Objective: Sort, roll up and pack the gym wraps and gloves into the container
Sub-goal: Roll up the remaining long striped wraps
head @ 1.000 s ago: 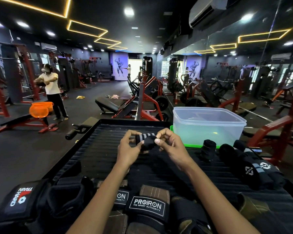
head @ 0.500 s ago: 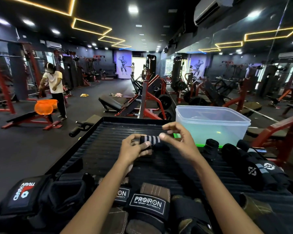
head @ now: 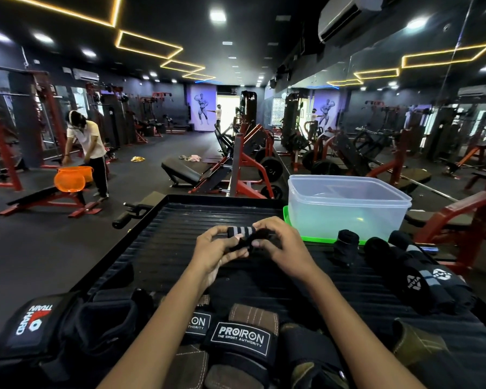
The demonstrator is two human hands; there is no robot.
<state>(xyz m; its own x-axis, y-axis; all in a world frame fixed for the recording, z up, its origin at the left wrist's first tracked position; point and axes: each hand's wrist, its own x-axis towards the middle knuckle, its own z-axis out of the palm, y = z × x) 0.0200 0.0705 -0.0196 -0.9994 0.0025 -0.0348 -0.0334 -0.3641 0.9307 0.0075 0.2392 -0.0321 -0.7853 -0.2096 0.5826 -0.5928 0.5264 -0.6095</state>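
At near left on the table [head: 180, 248], the gloves [head: 76, 329] lie in a loose heap, not yet sorted. At centre, my left hand [head: 212, 252] pinches the striped gym wrap [head: 240, 231] at its rolled end, fingers curled round it. My right hand [head: 281, 248] grips the same wrap's loose dark tail. Assessment: the rolling step is in hand, with this wrap partly rolled. To the right, rolled wraps [head: 421, 276] lie in a row just beside the container [head: 345, 209], which stands at far right on a green lid [head: 289, 233] and appears empty. The next move calls for firm tension while winding, then fastening the tail so the roll holds.
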